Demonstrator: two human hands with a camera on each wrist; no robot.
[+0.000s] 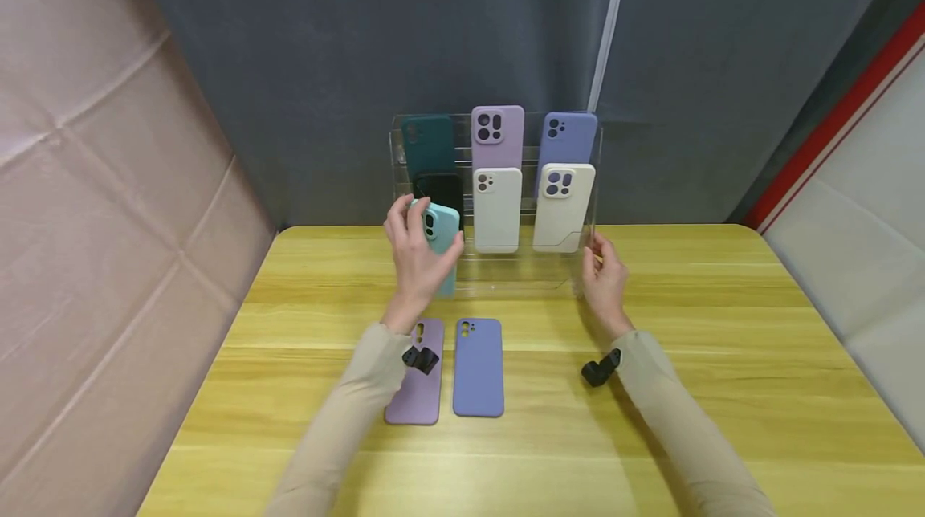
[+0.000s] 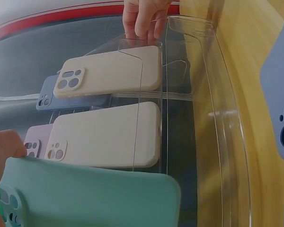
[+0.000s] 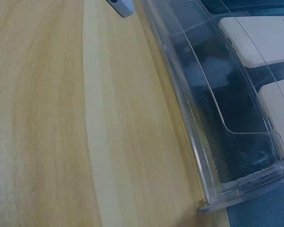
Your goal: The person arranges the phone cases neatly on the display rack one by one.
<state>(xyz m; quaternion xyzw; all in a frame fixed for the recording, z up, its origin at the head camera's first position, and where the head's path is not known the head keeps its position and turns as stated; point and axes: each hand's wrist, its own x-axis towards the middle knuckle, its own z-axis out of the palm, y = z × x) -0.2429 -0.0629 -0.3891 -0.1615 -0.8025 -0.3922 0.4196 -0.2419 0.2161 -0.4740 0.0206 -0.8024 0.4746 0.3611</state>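
My left hand (image 1: 417,260) grips a mint-green phone case (image 1: 446,234) by its upper edges, at the lower left of a clear tiered display rack (image 1: 499,287). In the left wrist view this mint case (image 2: 104,196) stands in front, with fingertips at its camera end. My right hand (image 1: 605,282) holds the rack's right side edge near the bottom; its fingers (image 2: 144,21) curl over that edge in the left wrist view. Two pale cases, a white one (image 1: 497,212) and a cream one (image 1: 562,216), lean in the middle tier beside a black case (image 1: 442,189).
On the back tier lean a dark green case (image 1: 428,144), a lilac case (image 1: 497,138) and a periwinkle case (image 1: 571,138). A purple case (image 1: 415,396) and a blue-violet case (image 1: 478,372) lie flat on the wooden table (image 1: 549,437). A grey curtain (image 1: 347,83) hangs behind.
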